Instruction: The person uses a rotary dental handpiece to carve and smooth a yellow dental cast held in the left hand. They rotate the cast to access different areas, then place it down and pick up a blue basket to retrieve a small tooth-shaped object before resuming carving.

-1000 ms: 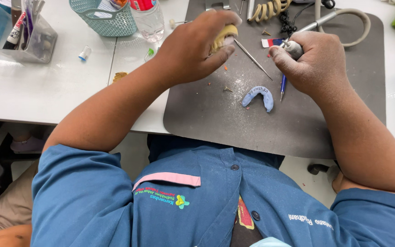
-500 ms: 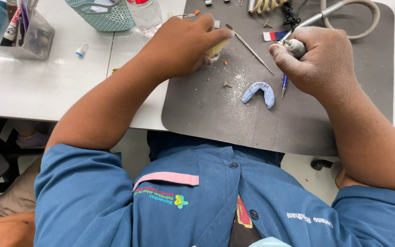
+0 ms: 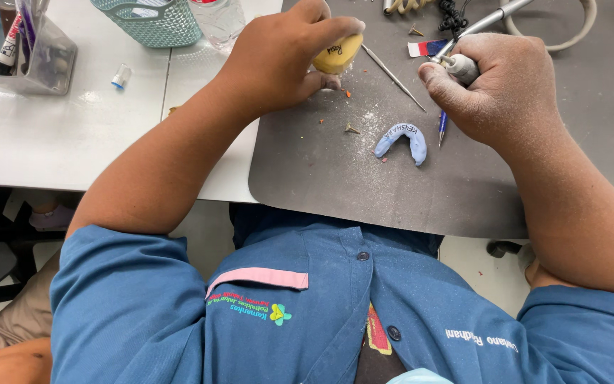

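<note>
While your left hand point(image 3: 278, 60) grips the yellow block point(image 3: 337, 54) at upper centre, your right hand point(image 3: 495, 85), clenched on the grinding tool point(image 3: 463, 65), sits just right of it.

The light over my bench is bright, even and white, coming from above, so my left hand point(image 3: 286, 60) and right hand point(image 3: 495, 89) throw only soft, short shadows onto the dark grey rubber work mat point(image 3: 463, 185), and the glossy white table top point(image 3: 72, 135) shows pale patches of glare near the clear plastic organiser box point(image 3: 44, 60). The picture is sharp across the middle, with the fine dust on my right hand plainly visible, and I see no motion blur. Towards the edges the wide lens bends things, and under the table it falls into dim shadow.
</note>
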